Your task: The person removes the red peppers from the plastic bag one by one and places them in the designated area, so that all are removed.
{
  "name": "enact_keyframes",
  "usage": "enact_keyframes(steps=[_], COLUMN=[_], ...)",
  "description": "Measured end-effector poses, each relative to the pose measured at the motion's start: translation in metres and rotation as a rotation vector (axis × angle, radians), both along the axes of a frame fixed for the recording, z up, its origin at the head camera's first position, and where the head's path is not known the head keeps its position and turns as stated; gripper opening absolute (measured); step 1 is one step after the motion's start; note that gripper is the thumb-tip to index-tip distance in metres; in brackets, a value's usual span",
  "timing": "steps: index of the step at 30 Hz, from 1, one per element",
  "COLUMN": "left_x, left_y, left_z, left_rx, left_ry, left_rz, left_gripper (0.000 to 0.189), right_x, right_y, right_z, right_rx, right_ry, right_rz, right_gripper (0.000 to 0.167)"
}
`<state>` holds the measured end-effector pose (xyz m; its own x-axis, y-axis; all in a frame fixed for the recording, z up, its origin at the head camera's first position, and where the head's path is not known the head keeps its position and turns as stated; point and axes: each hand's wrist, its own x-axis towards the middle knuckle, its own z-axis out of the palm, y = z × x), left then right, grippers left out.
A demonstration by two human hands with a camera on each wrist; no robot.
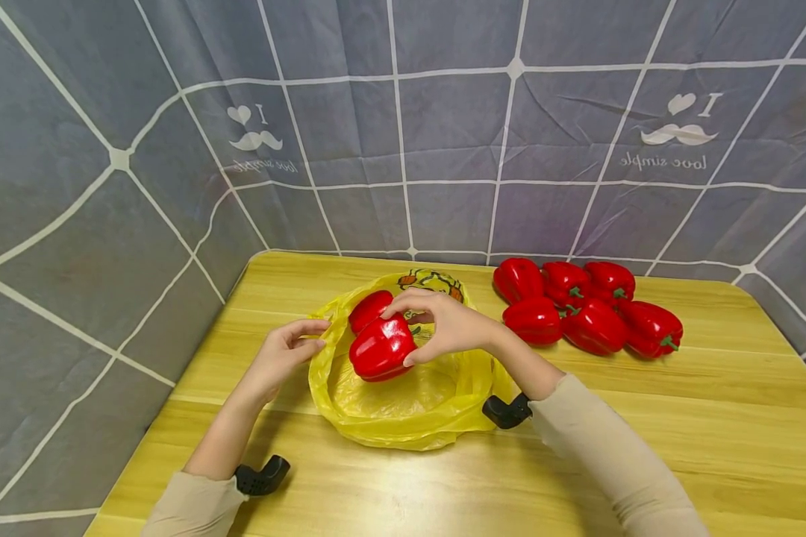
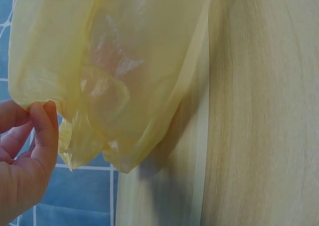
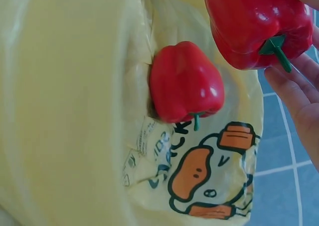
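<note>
A yellow plastic bag (image 1: 403, 429) with a printed cartoon stands open on the table. My left hand (image 1: 286, 356) pinches its rim at the left side; the left wrist view shows the thumb and fingers (image 2: 45, 131) closed on the plastic. Over the bag's mouth, my right hand (image 1: 446, 324) grips a glossy red bell pepper (image 1: 381, 349) with a green stem, thumb on one side and fingers on the other. Another red bell pepper (image 3: 187, 82) lies inside the bag, partly hidden behind the held one in the head view.
Several more red bell peppers (image 1: 594, 327) sit in a cluster on the wooden table (image 1: 732, 418), right of the bag. A grey tiled-pattern curtain (image 1: 443, 134) hangs behind the table and along its sides. A black wrist device (image 1: 262, 476) is on each forearm.
</note>
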<state>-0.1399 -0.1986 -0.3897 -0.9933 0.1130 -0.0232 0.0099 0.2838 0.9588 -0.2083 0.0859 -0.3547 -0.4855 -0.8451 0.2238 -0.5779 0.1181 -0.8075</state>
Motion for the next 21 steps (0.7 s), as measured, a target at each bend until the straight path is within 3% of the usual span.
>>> enact_keyframes(steps=[14, 21], left_x=[-0.001, 0.0], left_y=[0.0, -0.001], left_z=[0.0, 0.0], left_rx=[0.012, 0.006], left_ry=[0.001, -0.002], left_rz=[-0.004, 0.002], left_gripper=[0.035, 0.035], right_x=[0.003, 0.007], right_y=[0.022, 0.038], right_z=[0.006, 0.008], right_rx=[-0.044, -0.043], right_ry=[-0.046, -0.017], right_rz=[-0.058, -0.112], right_gripper=[0.054, 0.054])
